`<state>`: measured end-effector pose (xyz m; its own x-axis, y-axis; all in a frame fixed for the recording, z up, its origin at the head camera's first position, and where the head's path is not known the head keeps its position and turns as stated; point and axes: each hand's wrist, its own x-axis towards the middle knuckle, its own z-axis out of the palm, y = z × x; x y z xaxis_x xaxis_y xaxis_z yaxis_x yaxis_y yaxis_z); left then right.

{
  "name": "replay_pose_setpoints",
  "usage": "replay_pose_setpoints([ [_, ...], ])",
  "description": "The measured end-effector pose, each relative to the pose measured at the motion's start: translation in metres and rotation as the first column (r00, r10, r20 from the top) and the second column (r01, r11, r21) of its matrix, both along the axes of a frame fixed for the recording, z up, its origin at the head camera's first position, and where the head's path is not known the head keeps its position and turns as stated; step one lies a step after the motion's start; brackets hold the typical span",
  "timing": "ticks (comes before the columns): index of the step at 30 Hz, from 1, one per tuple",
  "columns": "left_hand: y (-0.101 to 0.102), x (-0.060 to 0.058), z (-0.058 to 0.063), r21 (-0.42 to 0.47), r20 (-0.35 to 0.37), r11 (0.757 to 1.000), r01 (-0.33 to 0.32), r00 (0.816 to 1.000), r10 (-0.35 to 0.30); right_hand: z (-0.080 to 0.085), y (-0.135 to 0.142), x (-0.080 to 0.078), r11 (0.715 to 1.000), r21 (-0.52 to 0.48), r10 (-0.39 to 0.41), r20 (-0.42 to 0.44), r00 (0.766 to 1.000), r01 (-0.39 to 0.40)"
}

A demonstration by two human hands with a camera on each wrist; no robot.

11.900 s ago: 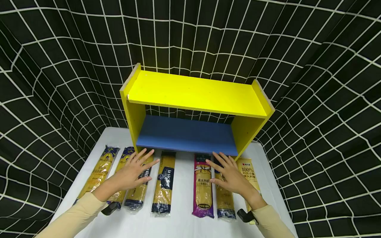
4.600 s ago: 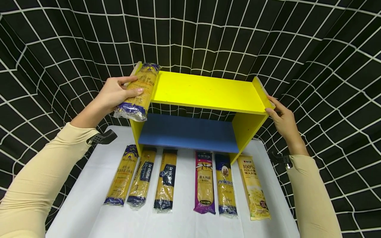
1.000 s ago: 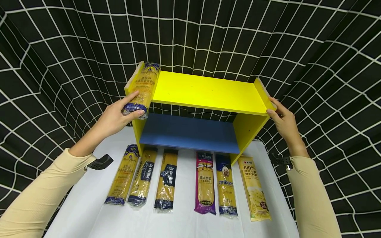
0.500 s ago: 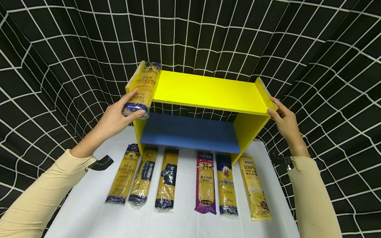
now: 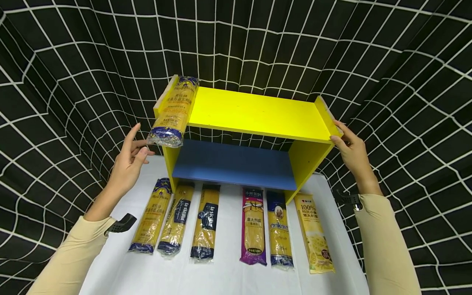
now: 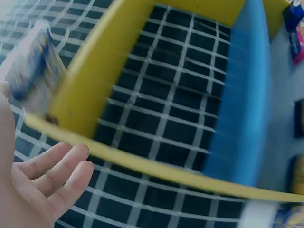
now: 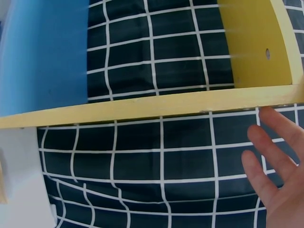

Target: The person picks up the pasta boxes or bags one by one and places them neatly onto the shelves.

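A pack of spaghetti lies at the left end of the yellow top board of a two-level shelf, its near end jutting past the front edge. Just below and left of that pack is my left hand, apart from it, fingers loosely extended and holding nothing. The left wrist view shows the same left hand beside the shelf's side panel, with the pack blurred. At the shelf's upper right corner my right hand grips the side panel's edge between thumb and fingers.
On the white tablecloth several pasta packs lie in a row: a spaghetti pack, two la sicilia packs, a purple pack, an ankara pack and a yellow pack. Black cloth with white grid lines hangs around.
My left hand carried the leftmost spaghetti pack from the table to the top board. Within the last half second it let go and drew down and left. My right hand stays at the corner.
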<state>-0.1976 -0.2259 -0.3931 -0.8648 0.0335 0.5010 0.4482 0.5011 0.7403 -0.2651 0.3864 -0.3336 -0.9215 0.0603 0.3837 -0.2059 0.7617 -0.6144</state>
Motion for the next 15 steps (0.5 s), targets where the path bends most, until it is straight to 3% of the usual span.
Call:
replay_pose_setpoints([
  [3, -0.011, 0.002, -0.03, -0.033, 0.053, 0.998, -0.052, 0.997, 0.054, 0.0, 0.0, 0.0, 1.0, -0.006, 0.003, -0.004, 1.0, -0.003],
  [8, -0.024, 0.005, -0.095, -0.145, 0.178, 0.983, -0.112, 0.974, 0.137, 0.001, 0.0, 0.0, 1.0, -0.011, 0.006, -0.018, 1.0, -0.006],
  [12, -0.033, 0.01, -0.141, -0.181, 0.265, 0.979, -0.092, 0.954, 0.138, 0.001, -0.001, -0.001, 1.0, -0.007, 0.009, -0.011, 1.0, -0.009],
  [15, -0.036, 0.014, -0.166, -0.223, 0.324, 0.972, -0.074, 0.935, 0.145, 0.001, -0.002, 0.0, 1.0, -0.009, 0.008, -0.002, 1.0, -0.008],
])
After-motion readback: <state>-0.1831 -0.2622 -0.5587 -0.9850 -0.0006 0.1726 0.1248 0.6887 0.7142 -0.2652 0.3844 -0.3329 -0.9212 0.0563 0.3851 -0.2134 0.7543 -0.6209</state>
